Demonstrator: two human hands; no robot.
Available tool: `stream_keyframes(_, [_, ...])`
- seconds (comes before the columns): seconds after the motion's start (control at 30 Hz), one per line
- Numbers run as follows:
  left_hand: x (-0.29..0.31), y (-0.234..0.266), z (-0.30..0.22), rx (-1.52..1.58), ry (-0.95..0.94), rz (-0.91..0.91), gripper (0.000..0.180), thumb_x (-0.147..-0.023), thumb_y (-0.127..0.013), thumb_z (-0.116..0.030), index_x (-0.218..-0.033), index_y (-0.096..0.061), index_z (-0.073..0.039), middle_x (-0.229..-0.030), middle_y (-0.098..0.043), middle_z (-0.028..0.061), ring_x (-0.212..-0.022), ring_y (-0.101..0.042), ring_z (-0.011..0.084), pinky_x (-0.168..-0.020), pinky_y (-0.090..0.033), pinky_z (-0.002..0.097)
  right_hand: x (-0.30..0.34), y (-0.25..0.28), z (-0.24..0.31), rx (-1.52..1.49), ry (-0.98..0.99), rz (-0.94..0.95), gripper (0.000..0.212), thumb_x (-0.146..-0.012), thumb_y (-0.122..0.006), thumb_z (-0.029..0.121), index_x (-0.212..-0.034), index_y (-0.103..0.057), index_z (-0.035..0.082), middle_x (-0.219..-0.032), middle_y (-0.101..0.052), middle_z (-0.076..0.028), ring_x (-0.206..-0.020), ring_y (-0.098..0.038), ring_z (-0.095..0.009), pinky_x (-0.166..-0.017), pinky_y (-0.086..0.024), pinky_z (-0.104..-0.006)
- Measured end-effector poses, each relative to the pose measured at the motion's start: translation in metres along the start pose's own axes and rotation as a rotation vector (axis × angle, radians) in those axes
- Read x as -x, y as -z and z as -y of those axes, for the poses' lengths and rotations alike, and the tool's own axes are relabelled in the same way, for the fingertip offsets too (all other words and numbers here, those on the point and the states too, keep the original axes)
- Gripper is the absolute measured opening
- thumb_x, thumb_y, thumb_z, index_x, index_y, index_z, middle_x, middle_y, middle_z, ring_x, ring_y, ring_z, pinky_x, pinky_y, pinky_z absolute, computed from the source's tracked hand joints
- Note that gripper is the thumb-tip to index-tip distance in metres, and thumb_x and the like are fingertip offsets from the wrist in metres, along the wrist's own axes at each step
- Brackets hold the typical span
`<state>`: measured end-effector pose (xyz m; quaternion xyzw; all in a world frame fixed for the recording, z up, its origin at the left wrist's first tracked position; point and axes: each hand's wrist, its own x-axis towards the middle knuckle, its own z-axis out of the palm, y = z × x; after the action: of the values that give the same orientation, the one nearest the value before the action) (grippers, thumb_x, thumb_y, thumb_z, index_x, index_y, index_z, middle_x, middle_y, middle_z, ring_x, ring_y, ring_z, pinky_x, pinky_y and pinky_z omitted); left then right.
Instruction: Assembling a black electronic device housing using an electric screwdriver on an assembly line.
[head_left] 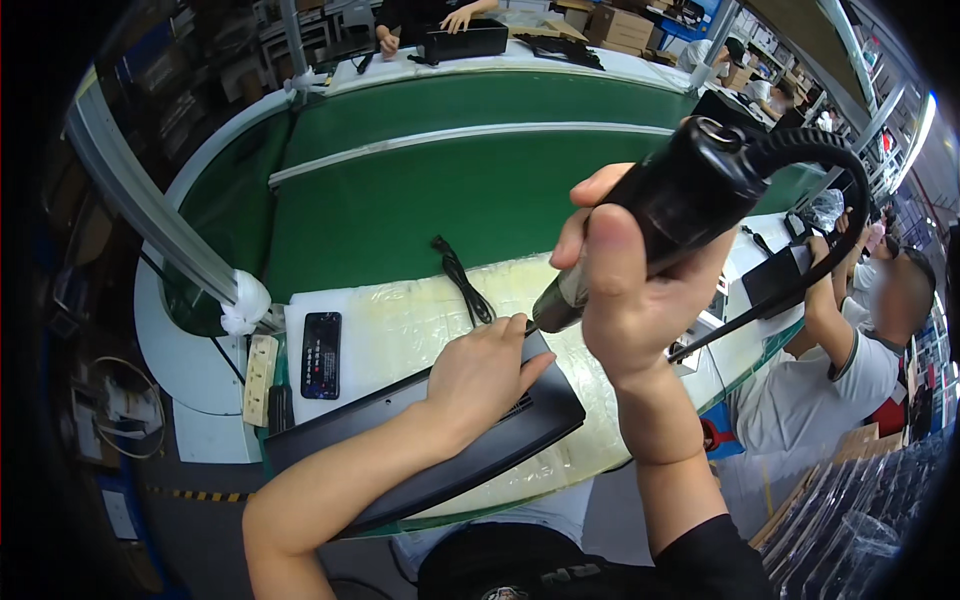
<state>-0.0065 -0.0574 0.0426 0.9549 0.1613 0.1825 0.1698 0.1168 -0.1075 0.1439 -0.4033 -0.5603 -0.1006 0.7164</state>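
Note:
My right hand (655,290) is raised, wrapped round a black electric screwdriver (690,190) with a ribbed cable at its upper end. The tool slants down to the left, its lower end close to the fingers of my left hand. A long, flat black casing (545,400) with a slotted vent lies across the near side of the bench. Over its far edge my left hand (480,370) bends its fingers, the thumb stretched across the top. The fingertips are partly hidden, and I cannot tell whether the bit touches anything.
A coiled black cable (462,285) lies beyond the casing, a phone (321,355) to its left. A power strip (260,380) stands at the bench's left edge, near a metal post (160,200). Beyond is a green conveyor belt (400,190). Co-workers sit right (840,370) and across.

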Motion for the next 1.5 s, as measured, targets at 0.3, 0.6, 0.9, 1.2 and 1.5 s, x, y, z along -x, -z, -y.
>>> stream_keyframes(0.3, [-0.001,0.000,-0.003,0.028,0.036,0.045,0.047,-0.090,-0.065,-0.038,-0.107,-0.061,0.005,-0.086,-0.067,0.0177,-0.078,-0.068,0.0320,-0.068,-0.056,0.0397,0.006,-0.004,-0.002,-0.081,-0.132,-0.057,0.064,-0.085,-0.073,0.005,-0.135,-0.034,-0.002,-0.093,-0.063,-0.009,-0.075,-0.063,-0.010,-0.066,-0.053,-0.0236])
stream_keyframes(0.6, [-0.005,0.005,-0.008,0.026,0.045,0.049,0.046,-0.090,-0.065,-0.036,-0.108,-0.061,0.006,-0.098,-0.067,0.0202,-0.088,-0.067,0.0363,-0.077,-0.054,0.0422,-0.008,-0.003,-0.006,-0.115,-0.145,-0.062,0.065,-0.084,-0.075,0.008,-0.136,-0.037,-0.002,-0.082,-0.064,-0.003,-0.070,-0.060,-0.007,-0.063,-0.050,-0.0225])
stream_keyframes(0.9, [0.090,0.072,0.033,-0.070,0.252,0.138,0.043,-0.087,-0.066,-0.027,-0.117,-0.061,0.003,-0.107,-0.067,0.0222,-0.097,-0.065,0.0410,-0.085,-0.052,0.0442,0.024,0.185,0.011,0.479,-0.038,-0.484,0.025,-0.093,-0.057,0.002,-0.110,-0.039,0.001,-0.085,-0.060,-0.011,-0.056,-0.058,-0.012,-0.051,-0.048,-0.0229])
stream_keyframes(1.2, [0.114,0.078,0.043,-0.060,0.286,0.066,0.035,-0.086,-0.065,-0.021,-0.110,-0.063,0.004,-0.099,-0.067,0.0247,-0.089,-0.065,0.0432,-0.080,-0.051,0.0458,0.108,0.245,-0.052,0.583,-0.121,-0.486,0.052,-0.089,-0.067,0.004,-0.130,-0.036,0.000,-0.091,-0.062,-0.007,-0.066,-0.059,-0.009,-0.060,-0.051,-0.0233])
stream_keyframes(1.5, [0.117,0.078,0.057,-0.122,0.256,0.095,0.041,-0.089,-0.064,-0.039,-0.103,-0.065,-0.001,-0.092,-0.069,0.0170,-0.082,-0.068,0.0347,-0.074,-0.054,0.0434,0.049,0.136,0.032,0.297,-0.228,-0.374,0.044,-0.097,-0.055,0.019,-0.133,-0.035,0.002,-0.093,-0.061,-0.012,-0.057,-0.057,-0.014,-0.050,-0.049,-0.0258])
